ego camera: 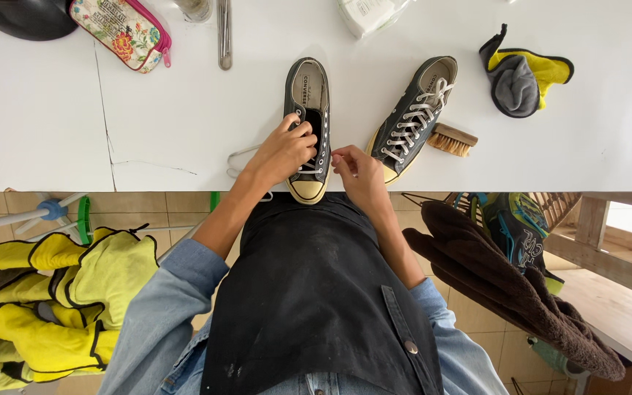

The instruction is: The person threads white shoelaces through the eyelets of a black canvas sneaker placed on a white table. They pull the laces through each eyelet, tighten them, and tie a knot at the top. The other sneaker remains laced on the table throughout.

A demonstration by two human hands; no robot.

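Both hands work one dark sneaker [309,132]: left hand [284,151] clasps it (fingers curled), right hand [355,172] pinches its lace.

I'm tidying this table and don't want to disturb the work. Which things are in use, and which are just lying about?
In use: left hand on the half-laced shoe; right hand pinching its white lace.

Lying about: second shoe, fully laced; brush; grey and yellow cloth; flowered pouch; metal tool.

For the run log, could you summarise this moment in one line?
left hand: on unlaced sneaker | right hand: pinching lace | laced sneaker, brush beside
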